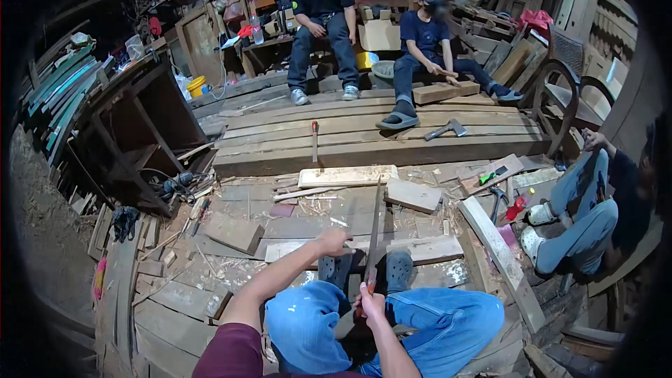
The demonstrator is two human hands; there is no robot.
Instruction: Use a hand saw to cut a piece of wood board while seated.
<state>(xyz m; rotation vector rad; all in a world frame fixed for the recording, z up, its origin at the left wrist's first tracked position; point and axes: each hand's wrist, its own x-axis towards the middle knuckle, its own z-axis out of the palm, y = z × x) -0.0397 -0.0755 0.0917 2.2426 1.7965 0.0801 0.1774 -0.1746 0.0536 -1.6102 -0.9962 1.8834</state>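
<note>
My right hand (371, 302) is wrapped round the red-orange handle of a long, narrow-bladed handsaw (375, 238). Its blade points up and away from me, seen nearly edge-on. Out in front of my left knee is my left hand (334, 241), above my left clog, with fingers partly spread and nothing visible in them. A pale board (427, 249) lies across in front of my feet, partly hidden by my hand and clogs. Farther off, a light, freshly cut wood piece (348, 176) lies against a thick beam, near the saw tip.
Two people sit on stacked beams (378, 145) ahead; another sits at right. A hatchet (445, 129) and a red-handled chisel-like tool (315, 143) rest on the beams. A hammer (498, 203), wood blocks (413, 194), a long plank (500, 259) and shavings lie around.
</note>
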